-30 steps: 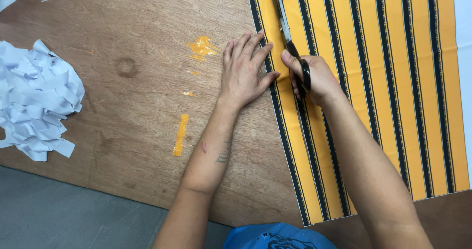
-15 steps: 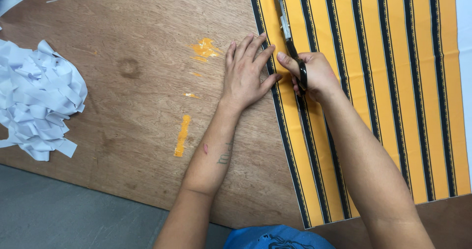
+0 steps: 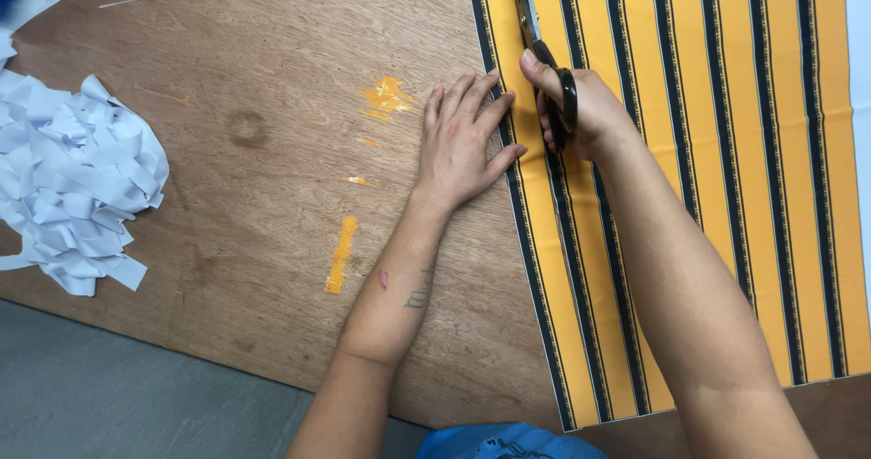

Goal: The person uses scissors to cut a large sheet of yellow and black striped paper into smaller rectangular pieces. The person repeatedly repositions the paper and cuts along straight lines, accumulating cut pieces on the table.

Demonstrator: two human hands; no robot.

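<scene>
Here the left hand [image 3: 464,141] lies flat on the wooden desk [image 3: 245,196], its fingers spread and their tips pressing the near edge of the orange-and-black striped fabric [image 3: 726,178], seemingly to keep the cloth from sliding under the blades. The right hand [image 3: 581,105] grips the black-handled scissors [image 3: 543,55], fingers curled tight through the loops, with the blades pointing away along an orange stripe just inside the fabric's left edge. The fabric itself covers the right part of the desk, well apart from a loose heap of white paper strips [image 3: 77,187] at the far left. Orange scraps [image 3: 341,253] and smears sit on the bare wood between them. No packages, labels or signs show anywhere.
</scene>
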